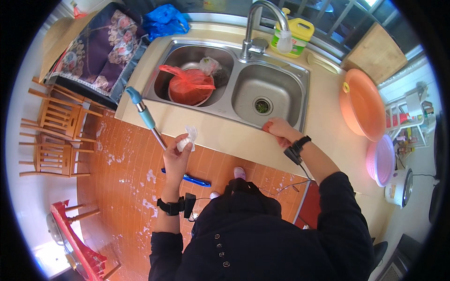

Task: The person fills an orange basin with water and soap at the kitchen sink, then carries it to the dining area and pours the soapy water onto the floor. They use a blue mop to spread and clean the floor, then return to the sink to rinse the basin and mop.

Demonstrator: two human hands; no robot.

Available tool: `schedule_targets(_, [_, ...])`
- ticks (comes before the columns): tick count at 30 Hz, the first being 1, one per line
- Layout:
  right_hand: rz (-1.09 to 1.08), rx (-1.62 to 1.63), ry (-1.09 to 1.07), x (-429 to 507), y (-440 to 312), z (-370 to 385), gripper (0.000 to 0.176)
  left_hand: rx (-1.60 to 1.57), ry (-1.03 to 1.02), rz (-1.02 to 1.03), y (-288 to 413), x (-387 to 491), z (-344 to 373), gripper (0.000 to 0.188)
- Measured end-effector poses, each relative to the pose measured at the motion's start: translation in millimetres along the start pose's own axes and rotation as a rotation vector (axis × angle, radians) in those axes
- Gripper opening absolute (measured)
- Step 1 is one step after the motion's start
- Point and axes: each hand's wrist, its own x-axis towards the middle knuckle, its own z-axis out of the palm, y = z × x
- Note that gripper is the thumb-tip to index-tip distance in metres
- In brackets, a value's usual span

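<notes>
My left hand [178, 151] is raised over the floor beside the counter's front edge, its fingers closed on a small crumpled white thing [186, 139], perhaps plastic or paper. At the near rim of the right sink basin [269, 82], my right hand [279, 128] grips a reddish cloth or bag [284, 141] that trails onto the counter. Green scraps [261, 106] lie in that basin's drain. The left basin holds a bowl covered by a red plastic bag [191, 87], with a clear plastic bag [210, 66] behind it. Just left of my left hand stands a mop handle [146, 116].
A chrome faucet [249, 31] rises behind the sink, near a yellow jug [293, 37]. An orange basin [362, 104] and a pink basket [380, 160] stand at the right. Foam patches mark the wooden floor [133, 182], where a blue mop head [197, 180] lies.
</notes>
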Motion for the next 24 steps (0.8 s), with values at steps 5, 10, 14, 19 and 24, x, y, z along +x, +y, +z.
schedule_targets(5, [-0.016,0.276,-0.099,60.8,-70.7,37.9,0.012,-0.017,0.045,-0.078,0.1,-17.3,-20.4,0.029])
schedule_targets(10, [-0.616,0.187,0.606,122.0,-121.0,69.3,0.007,0.011,0.061,-0.065,8.3,-28.7,-26.5,0.028])
schedule_targets(14, [-0.291,0.472,0.677,146.0,-128.1,47.2,0.028,0.023,0.123,-0.011,11.6,-37.4,-41.8,0.028])
schedule_targets(19, [-0.644,-0.158,0.452,135.4,-128.8,50.4,0.044,-0.014,0.179,-0.034,6.0,-46.5,-53.5,0.028])
schedule_targets(24, [-0.632,-0.53,0.031,106.8,-137.3,57.9,0.058,-0.088,0.186,0.039,0.7,-40.9,-48.8,0.027])
